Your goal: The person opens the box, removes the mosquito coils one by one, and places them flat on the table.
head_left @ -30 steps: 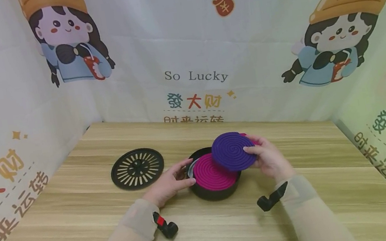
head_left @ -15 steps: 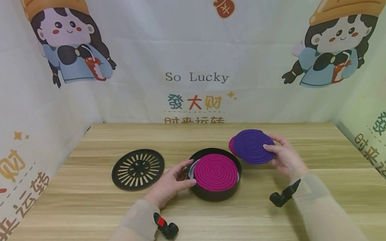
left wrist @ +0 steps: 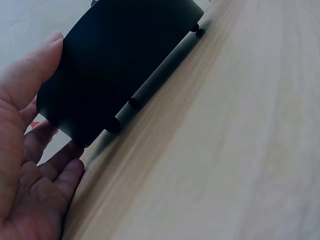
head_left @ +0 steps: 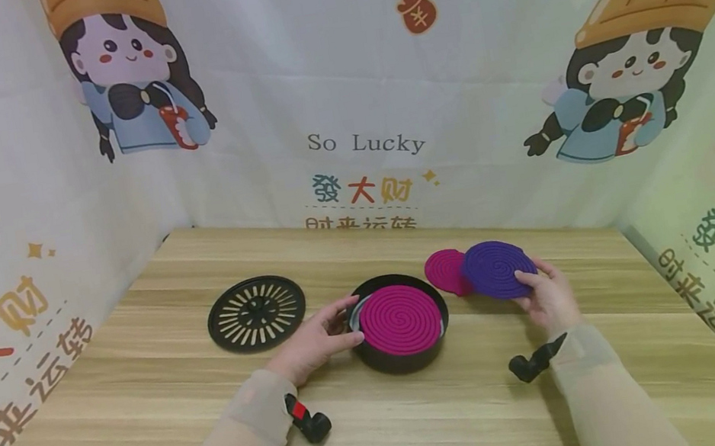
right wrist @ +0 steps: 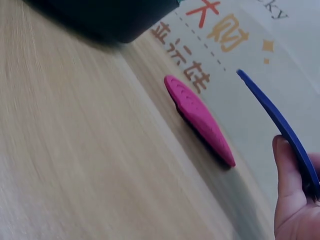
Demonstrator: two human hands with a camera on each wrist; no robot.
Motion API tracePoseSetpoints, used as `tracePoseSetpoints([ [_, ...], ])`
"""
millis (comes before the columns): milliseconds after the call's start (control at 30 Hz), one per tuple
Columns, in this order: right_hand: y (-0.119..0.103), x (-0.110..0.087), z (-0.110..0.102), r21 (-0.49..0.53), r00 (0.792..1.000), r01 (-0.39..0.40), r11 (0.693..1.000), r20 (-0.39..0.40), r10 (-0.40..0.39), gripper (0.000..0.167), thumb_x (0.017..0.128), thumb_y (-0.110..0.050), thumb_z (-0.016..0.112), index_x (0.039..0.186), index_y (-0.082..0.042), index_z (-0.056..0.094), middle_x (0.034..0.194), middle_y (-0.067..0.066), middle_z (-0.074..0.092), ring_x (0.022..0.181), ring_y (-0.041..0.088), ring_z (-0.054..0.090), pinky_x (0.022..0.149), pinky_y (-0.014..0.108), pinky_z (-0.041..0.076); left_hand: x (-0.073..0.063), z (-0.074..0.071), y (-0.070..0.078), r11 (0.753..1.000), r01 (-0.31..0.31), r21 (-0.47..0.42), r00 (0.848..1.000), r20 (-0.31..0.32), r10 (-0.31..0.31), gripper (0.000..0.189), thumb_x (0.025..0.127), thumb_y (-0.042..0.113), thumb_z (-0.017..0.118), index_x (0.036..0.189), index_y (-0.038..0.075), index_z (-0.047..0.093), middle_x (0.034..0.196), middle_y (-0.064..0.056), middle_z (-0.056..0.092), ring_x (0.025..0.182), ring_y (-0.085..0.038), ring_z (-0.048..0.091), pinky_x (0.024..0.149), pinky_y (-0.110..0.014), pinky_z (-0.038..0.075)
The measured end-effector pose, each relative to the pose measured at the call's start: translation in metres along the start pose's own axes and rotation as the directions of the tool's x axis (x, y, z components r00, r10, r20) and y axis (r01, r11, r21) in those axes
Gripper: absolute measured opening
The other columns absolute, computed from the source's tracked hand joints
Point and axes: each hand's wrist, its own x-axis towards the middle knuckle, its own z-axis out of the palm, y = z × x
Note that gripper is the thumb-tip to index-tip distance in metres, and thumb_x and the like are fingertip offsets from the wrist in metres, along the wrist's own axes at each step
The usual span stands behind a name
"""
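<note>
My right hand point(head_left: 548, 294) pinches a purple mosquito coil point(head_left: 498, 269) between thumb and fingers; the right wrist view shows this coil point(right wrist: 280, 120) edge-on, raised off the table. Just left of it in the head view, a pink mosquito coil point(head_left: 446, 271) lies on the table, partly covered by the purple one. Another pink coil point(head_left: 401, 318) sits inside a round black mosquito coil holder point(head_left: 399, 362). My left hand point(head_left: 316, 341) grips this holder's left side, thumb at the near side and fingers toward the far side. Small feet show under the holder point(left wrist: 115, 65) in the left wrist view.
A black slotted round lid point(head_left: 256, 313) lies on the wooden table point(head_left: 389, 434), left of the holder. Printed cloth walls point(head_left: 351, 85) stand along the table's back and sides. A small black wrist camera point(head_left: 315, 427) hangs from each sleeve.
My right hand has carried the purple coil rightward, away from above the holder. Both pink coils are now more exposed. My left hand stays at the holder.
</note>
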Motion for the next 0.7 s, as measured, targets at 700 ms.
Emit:
tracePoseSetpoints([
  [700,0.0068,0.0034,-0.0061,0.097,0.937,0.117,0.988,-0.342,-0.078,0.071,0.095,0.010,0.040,0.153,-0.015,0.010,0.158,0.005,0.016,0.136,0.017,0.034,0.103,0.036,0.037,-0.0025,0.0007,0.0033,1.000,-0.008,-0.016,1.000,0.014,0.008,0.073,0.087,0.016,0.072,0.150,0.013,0.034,0.151,-0.016,0.035,0.138,-0.031,0.033,0.106,-0.039,0.037],
])
